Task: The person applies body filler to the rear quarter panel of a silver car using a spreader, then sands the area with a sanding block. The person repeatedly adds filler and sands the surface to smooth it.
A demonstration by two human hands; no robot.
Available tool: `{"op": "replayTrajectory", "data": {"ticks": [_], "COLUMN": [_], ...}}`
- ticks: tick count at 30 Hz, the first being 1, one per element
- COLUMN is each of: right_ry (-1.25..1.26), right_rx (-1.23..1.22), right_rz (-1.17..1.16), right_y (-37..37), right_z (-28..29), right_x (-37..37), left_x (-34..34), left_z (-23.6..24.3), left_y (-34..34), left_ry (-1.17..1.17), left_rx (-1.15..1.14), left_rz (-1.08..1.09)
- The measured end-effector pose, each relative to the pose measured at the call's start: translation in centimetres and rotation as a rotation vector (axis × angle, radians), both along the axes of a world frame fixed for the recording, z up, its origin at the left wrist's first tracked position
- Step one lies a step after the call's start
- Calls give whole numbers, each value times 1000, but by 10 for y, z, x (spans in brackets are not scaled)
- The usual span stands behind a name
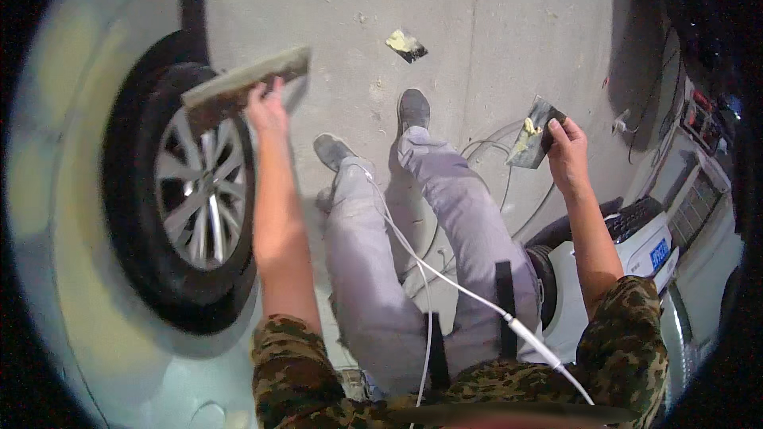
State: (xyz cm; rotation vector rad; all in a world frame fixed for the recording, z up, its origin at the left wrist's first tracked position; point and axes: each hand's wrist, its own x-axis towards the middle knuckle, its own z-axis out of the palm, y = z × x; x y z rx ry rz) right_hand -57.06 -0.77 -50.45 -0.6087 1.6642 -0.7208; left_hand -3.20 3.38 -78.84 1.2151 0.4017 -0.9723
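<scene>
My left hand point(269, 111) is closed round the near edge of a long, flat, worn board point(248, 79), pale along the top and brown along its side, shaped like a sanding block. It is held up in front of the car wheel point(205, 183). Off to the right, my right hand point(567, 157) pinches a dark, thin putty spreader point(536, 156) by its right edge. Pale yellow putty point(524, 137) clings to the spreader's face. A second dark flat piece point(413, 53), also smeared with yellow putty, lies on the floor ahead of my feet.
A car body point(71, 214) with yellowish patches stands close on my left. Behind my right arm is a white car point(612, 270) with a blue plate. A white cable point(469, 292) hangs across my legs, and thin hoses point(509, 191) loop over the concrete floor point(334, 0).
</scene>
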Motion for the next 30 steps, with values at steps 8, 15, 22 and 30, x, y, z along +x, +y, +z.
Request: {"op": "replayTrajectory", "data": {"ticks": [8, 15, 22, 30], "right_ry": [-22, -30, -33, 62], "right_rx": [92, 92, 185, 257], "right_rz": [-153, -305, -495, -720], "right_y": [27, 44, 67, 121], "right_z": [-55, -80, -112, -151], "right_x": [-38, -39, -54, -81], "left_x": [88, -31, -315, -361], "left_z": [-23, -44, -133, -190], "left_y": [-28, 13, -49, -89], "left_ry": [-116, -451, -660, -355], "left_rx": [29, 749, 964, 1391], "left_rz": [13, -527, -987, -862]}}
